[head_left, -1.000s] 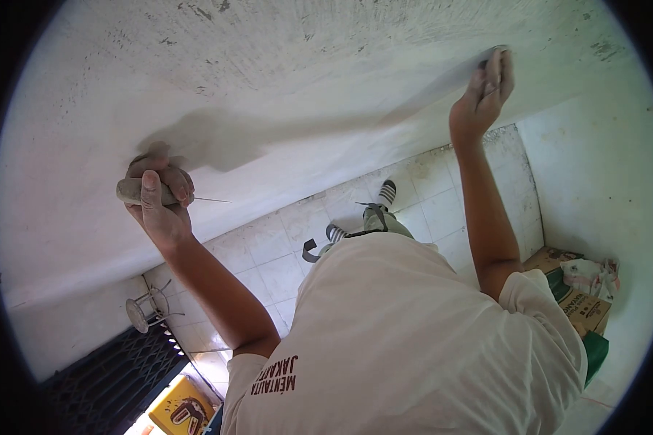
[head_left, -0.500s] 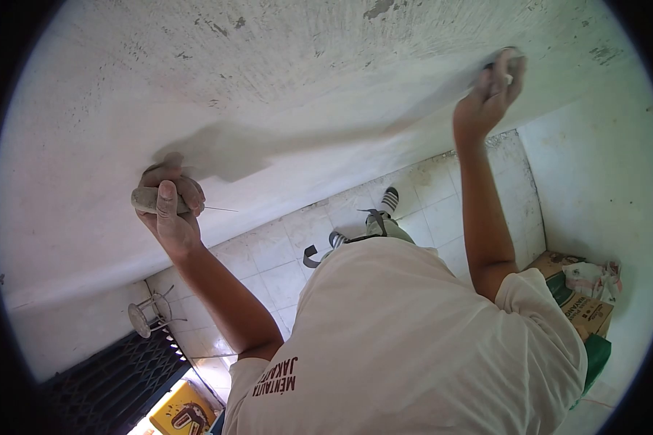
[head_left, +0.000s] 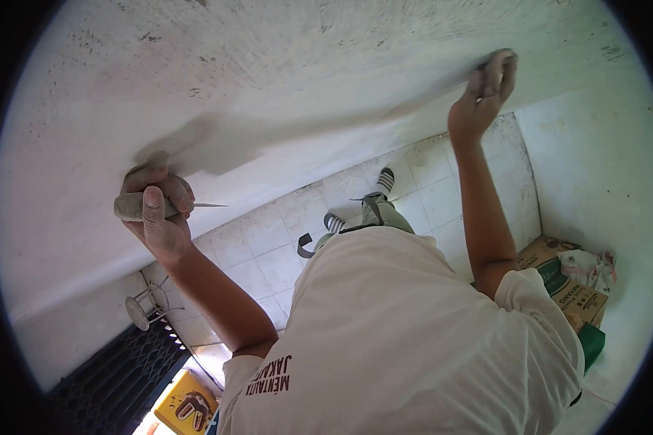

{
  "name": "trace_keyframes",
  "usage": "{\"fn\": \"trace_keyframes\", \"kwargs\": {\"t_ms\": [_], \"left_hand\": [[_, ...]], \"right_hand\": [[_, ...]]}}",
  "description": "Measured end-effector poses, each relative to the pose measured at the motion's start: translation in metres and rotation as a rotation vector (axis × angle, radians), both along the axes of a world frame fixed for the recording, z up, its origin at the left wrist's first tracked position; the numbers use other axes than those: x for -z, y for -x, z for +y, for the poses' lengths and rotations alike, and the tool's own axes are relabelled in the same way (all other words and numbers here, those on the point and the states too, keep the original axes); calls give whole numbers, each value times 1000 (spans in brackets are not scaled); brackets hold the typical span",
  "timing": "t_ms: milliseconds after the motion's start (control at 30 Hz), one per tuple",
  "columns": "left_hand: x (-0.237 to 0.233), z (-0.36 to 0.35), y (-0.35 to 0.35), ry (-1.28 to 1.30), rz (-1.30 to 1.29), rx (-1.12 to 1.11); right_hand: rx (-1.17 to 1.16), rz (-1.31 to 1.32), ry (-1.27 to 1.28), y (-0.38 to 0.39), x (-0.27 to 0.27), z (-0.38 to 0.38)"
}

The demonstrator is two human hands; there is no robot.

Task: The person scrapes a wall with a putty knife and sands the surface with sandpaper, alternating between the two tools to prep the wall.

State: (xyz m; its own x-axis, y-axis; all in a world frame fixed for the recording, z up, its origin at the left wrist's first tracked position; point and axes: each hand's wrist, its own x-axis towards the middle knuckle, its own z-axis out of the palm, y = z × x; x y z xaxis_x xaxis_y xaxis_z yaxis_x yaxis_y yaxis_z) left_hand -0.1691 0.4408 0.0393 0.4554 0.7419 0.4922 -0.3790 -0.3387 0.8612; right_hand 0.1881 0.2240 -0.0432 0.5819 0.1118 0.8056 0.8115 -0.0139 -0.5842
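Note:
My left hand [head_left: 159, 210] is closed around the rounded grey handle [head_left: 129, 206] of a tool. Its thin blade [head_left: 209, 205] points right and shows almost edge-on. Pale dust or plaster coats the fingers, which are close to the white wall [head_left: 268, 80]. Up at the right, my right hand [head_left: 490, 83] is raised against the same wall with its fingers bent together. A small part of something dark shows at the fingertips, too hidden to name.
Below the wall runs a tiled floor [head_left: 257, 217] with my striped footwear [head_left: 385, 180]. A small round stool [head_left: 136, 313] stands by a dark metal grille [head_left: 123, 370], near a yellow object [head_left: 185, 406]. Cardboard boxes [head_left: 582, 304] and a plastic bag [head_left: 588, 267] lie at the right.
The view has shifted slightly. My left hand appears a little further left and lower, and the blade shows slightly broader. My right hand has moved slightly left, its fingers closer together.

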Motion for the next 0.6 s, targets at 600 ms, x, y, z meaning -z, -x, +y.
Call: {"fn": "trace_keyframes", "kwargs": {"t_ms": [600], "left_hand": [[3,7,2,-31,110,33]], "right_hand": [[-59,1366,-8,2,224,-31]]}}
